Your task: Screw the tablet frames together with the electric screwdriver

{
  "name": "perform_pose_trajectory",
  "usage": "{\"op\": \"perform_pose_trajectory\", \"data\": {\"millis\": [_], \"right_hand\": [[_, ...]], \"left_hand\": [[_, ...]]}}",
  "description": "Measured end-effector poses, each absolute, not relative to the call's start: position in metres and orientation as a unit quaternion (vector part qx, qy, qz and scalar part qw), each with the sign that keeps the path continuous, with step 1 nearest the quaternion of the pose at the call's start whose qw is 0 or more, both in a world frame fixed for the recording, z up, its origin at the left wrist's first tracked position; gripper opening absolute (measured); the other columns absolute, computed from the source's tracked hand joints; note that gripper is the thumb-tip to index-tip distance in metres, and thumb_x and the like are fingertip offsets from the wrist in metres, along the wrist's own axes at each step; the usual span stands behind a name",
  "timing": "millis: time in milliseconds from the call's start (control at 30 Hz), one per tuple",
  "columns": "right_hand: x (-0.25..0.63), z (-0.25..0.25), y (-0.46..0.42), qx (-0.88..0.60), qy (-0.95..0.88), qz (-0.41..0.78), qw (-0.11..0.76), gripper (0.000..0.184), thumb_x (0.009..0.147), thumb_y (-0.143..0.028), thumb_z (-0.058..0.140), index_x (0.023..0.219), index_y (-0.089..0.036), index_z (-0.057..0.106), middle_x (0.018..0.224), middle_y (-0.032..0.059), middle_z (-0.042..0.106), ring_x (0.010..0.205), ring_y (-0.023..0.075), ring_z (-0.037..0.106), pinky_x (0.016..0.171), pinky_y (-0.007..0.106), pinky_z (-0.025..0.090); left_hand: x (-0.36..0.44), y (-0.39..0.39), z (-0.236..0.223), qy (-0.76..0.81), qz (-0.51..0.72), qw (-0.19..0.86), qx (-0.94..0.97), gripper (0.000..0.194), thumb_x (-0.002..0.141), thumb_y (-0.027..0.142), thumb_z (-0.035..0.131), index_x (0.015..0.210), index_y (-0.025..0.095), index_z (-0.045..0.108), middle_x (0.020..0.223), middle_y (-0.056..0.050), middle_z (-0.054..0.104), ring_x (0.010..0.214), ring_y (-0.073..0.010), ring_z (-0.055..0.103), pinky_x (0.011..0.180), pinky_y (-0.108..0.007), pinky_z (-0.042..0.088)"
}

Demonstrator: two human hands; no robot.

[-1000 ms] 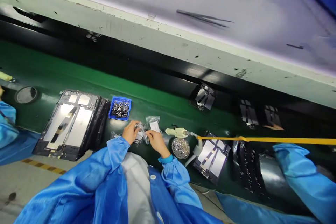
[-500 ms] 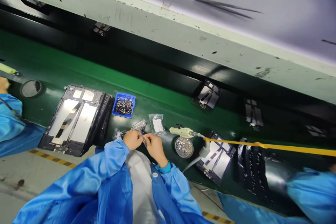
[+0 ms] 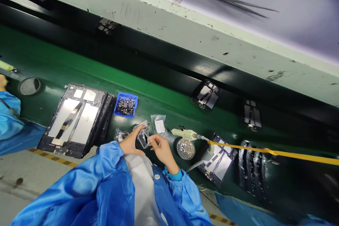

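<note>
My left hand (image 3: pixel 129 143) pinches a small transparent plastic bag (image 3: pixel 143 138) by its edge, holding it above the green bench (image 3: pixel 87 74). My right hand (image 3: pixel 162 151) is beside the bag, its fingers apart and nearly touching it. Just past my hands lie another transparent bag with a white label (image 3: pixel 159 124) and a crumpled bag of small parts (image 3: pixel 120 135). A blue bin of small dark metal parts (image 3: pixel 126 105) stands beyond my left hand. The bag's contents are too small to tell.
A stack of tablet frames (image 3: pixel 76 120) lies left of the bin. Right of my hands are a cream handheld tool (image 3: pixel 184 134) with a cable and a perforated metal disc (image 3: pixel 185 149). A yellow strap (image 3: pixel 272 152) crosses the right side. A co-worker's blue sleeve (image 3: pixel 7 114) shows at far left.
My hands have moved apart, and the small bag now shows between them in my left hand. The view has swung slightly, and the co-worker's sleeve at right has mostly left the picture.
</note>
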State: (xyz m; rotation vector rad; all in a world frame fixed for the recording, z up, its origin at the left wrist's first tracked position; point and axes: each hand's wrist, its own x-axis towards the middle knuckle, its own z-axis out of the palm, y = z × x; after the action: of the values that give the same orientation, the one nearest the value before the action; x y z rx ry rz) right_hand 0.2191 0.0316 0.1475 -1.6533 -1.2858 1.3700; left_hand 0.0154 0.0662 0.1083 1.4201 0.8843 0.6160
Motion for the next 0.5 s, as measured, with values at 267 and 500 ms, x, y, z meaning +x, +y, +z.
{"op": "perform_pose_trajectory", "data": {"millis": [267,500], "right_hand": [[0.225,0.147,0.048,-0.653,-0.354,0.543,0.392,0.063,0.072,-0.079,0.067,0.096,-0.020,0.071,0.101,0.0083,0.072,0.095,0.0228,0.067,0.087,0.035,0.058],[0.196,0.129,0.060,-0.630,-0.249,0.672,0.301,0.073,0.051,-0.083,0.080,0.077,-0.016,0.068,0.080,0.0124,0.072,0.066,0.0218,0.069,0.055,0.030,0.056]], "left_hand": [[0.047,0.079,0.088,0.428,0.394,0.746,0.324,0.053,0.057,0.049,0.095,0.089,0.015,0.068,0.089,-0.006,0.073,0.090,-0.0244,0.069,0.099,-0.039,0.050],[0.050,0.108,0.087,0.387,0.469,0.789,0.084,0.059,0.084,0.072,0.064,0.103,0.016,0.061,0.103,-0.013,0.073,0.104,-0.0287,0.071,0.096,-0.044,0.055]]}}
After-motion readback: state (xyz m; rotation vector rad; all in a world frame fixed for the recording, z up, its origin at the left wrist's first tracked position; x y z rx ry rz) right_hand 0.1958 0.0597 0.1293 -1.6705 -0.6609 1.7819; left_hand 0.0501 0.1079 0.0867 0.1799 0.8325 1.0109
